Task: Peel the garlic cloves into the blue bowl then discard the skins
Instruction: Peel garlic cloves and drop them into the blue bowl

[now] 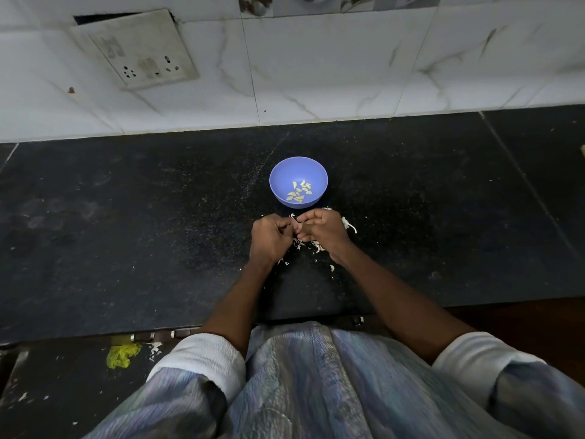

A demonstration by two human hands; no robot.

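Worktop (126, 217): black speckled stone, dusty and smudged, joined in slabs with a seam visible toward the right end. Its far edge meets the wall; its near edge runs just in front of the person's body.

Wall (316, 74): white marble-look tiles with grey veining. A grimy switch-and-socket plate (139, 49) is set in the upper left, tilted in this wide-angle view.

Blue bowl (298, 181): upright, near the middle of the worktop, just beyond the hands and apart from them. It holds several peeled garlic cloves (299, 192), pale yellow-green, lying loose on its bottom.

Garlic skins (349, 225): thin white scraps scattered on the worktop beneath and around both hands, between the bowl and the near edge, with the thickest cluster beside the right hand.

Left hand (272, 237): fingers curled inward, fingertips meeting those of the right hand; it appears to pinch something small there, too hidden to identify.

Right hand (323, 228): fingers likewise curled, thumb and forefinger closed at the same meeting point; what they grip cannot be made out.

Sleeves (202, 359): white cuffs pushed up both forearms, over a blue-grey patterned garment.

Floor area, lower left: a yellow crumpled scrap (122, 354) and a few white flecks below the worktop's near edge.
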